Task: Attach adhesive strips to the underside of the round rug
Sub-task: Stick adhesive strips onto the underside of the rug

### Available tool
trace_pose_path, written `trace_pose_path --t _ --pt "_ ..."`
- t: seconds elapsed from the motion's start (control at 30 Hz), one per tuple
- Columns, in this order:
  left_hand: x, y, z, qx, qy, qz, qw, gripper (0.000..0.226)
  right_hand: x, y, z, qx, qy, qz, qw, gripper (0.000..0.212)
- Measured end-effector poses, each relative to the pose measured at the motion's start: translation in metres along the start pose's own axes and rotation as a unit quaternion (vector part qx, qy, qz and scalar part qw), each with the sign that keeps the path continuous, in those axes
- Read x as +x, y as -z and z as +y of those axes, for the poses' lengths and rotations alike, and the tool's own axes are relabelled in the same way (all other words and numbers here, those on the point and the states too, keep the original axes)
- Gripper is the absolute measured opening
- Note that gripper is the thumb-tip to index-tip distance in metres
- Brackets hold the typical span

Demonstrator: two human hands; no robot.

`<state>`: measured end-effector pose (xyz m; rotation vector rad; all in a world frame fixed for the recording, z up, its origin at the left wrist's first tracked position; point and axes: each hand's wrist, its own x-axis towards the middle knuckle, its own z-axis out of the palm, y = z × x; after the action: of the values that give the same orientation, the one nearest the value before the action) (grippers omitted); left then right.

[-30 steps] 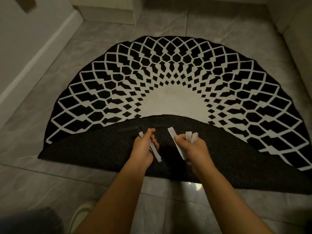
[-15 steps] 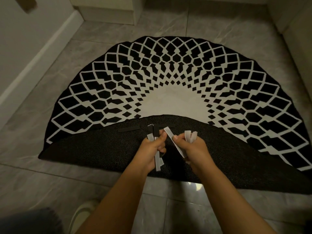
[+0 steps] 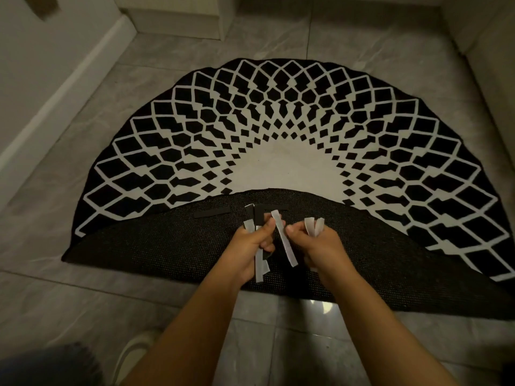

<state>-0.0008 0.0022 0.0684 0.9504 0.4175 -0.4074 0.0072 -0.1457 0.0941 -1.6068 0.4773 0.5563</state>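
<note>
The round black-and-white rug [image 3: 278, 129] lies on the tile floor with its near half folded over, dark mesh underside [image 3: 156, 246] facing up. A black adhesive strip [image 3: 211, 212] is stuck flat on that underside near the fold. My left hand [image 3: 250, 246] grips a bundle of black and white-backed strips [image 3: 257, 227]. My right hand [image 3: 317, 246] pinches one long white strip [image 3: 284, 240] between thumb and finger, with more white strip ends [image 3: 313, 225] sticking up out of its fist. Both hands hover over the underside's middle.
A white wall and baseboard [image 3: 55, 101] run along the left. A pale cabinet base [image 3: 178, 20] stands at the back, and pale furniture [image 3: 490, 65] lines the right. A slipper [image 3: 133, 355] and my knee [image 3: 41, 366] are at the bottom left. Grey tiles surround the rug.
My hands have come closer together and shifted slightly forward. The strips in my left hand now stand more upright, with a black one showing at the top.
</note>
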Motion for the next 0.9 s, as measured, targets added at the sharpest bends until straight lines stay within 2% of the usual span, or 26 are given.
trace_pose_path --t 0.07,0.13,0.2,0.27,0.47,0.67,0.77,0.9 --pt "0.0 0.002 0.002 0.032 -0.009 0.0 0.999 0.016 0.001 0.002 -0.004 0.009 -0.015 0.04 0.999 0.027" --pt "-0.001 0.004 0.006 0.138 -0.016 0.004 0.99 0.016 0.002 0.006 -0.01 0.04 -0.035 0.048 0.997 0.03" --pt "-0.002 0.004 0.009 0.262 -0.023 -0.004 0.965 0.015 0.003 0.011 -0.016 0.025 -0.042 0.018 0.999 0.031" --pt "-0.002 0.003 0.012 0.307 -0.029 -0.021 0.951 0.015 0.002 0.014 -0.021 -0.013 -0.039 -0.013 0.999 0.031" --pt "0.0 0.0 0.015 0.32 -0.029 -0.026 0.947 0.018 0.003 0.014 -0.024 -0.064 -0.068 -0.015 0.995 0.024" --pt "-0.001 0.002 0.01 0.312 -0.037 -0.02 0.949 0.017 0.004 0.017 -0.021 -0.068 -0.059 -0.025 0.996 0.015" --pt "-0.001 0.004 0.006 0.273 -0.037 0.009 0.961 0.019 0.005 0.015 -0.018 -0.056 -0.055 -0.037 0.996 0.015" --pt "0.001 0.01 -0.001 0.189 -0.016 0.034 0.981 0.018 0.006 0.013 -0.016 -0.06 -0.054 -0.038 0.996 0.028"
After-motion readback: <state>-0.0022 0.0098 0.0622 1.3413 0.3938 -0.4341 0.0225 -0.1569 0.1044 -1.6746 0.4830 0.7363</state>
